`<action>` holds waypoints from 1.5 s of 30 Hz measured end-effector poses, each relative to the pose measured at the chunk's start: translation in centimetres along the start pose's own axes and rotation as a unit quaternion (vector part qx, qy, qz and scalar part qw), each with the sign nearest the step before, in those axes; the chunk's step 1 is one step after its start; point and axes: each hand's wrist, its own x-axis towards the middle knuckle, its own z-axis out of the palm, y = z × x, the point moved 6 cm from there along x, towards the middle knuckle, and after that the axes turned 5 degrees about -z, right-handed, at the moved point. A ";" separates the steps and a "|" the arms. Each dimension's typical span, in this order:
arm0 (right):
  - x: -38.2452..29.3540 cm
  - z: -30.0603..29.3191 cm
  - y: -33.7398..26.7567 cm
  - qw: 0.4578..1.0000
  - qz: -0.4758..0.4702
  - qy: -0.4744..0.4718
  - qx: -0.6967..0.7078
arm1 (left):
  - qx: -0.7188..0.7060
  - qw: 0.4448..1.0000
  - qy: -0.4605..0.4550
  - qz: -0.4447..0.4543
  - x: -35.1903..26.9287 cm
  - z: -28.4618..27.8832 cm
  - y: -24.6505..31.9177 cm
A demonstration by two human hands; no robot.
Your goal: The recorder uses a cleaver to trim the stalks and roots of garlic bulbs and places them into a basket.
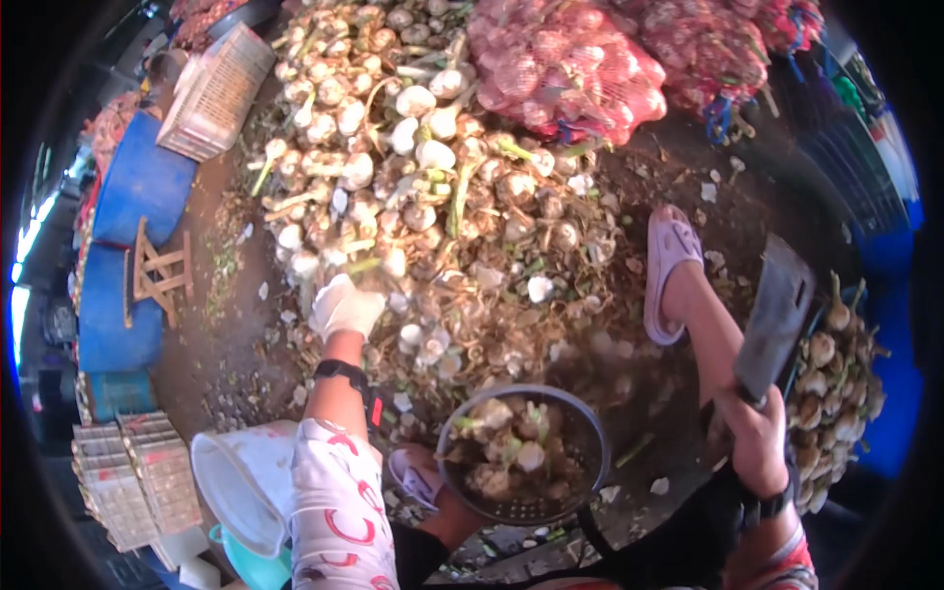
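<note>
My left hand (346, 306), in a white glove, reaches to the near left edge of a large heap of garlic bulbs (417, 155). Its fingers are curled against the pile, and whether a bulb is in them is hidden. A green garlic stalk (363, 265) lies just beyond the glove. In my bare right hand (756, 435) is the handle of a cleaver (778, 317), its broad blade pointing up and away from me. Between my legs a round perforated basket (601, 472) holds several garlic bulbs with cut stalks (529, 455).
Red mesh sacks of garlic (568, 74) stand at the far side. More stalked garlic (833, 398) is heaped at right. Along the left are blue drums (122, 306), a wooden folding stool (158, 273), a plastic crate (217, 92) and a white bucket (243, 479). Peelings litter the floor.
</note>
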 end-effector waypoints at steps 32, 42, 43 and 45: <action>1.2 -2.1 -1.6 0.996 -0.010 0.067 0.066 | -0.198 0.971 -0.106 0.087 0.2 5.7 6.5; 0.1 1.0 1.8 0.995 -0.013 -0.088 -0.049 | -0.409 0.851 -0.167 0.286 -12.5 -3.1 6.7; -0.6 2.2 1.9 0.994 0.004 -0.113 -0.008 | -0.556 0.752 -0.283 0.213 -16.8 -6.3 7.5; -2.0 4.7 2.6 0.985 -0.061 -0.157 0.040 | -0.761 0.428 -0.484 0.054 -23.6 -8.3 8.4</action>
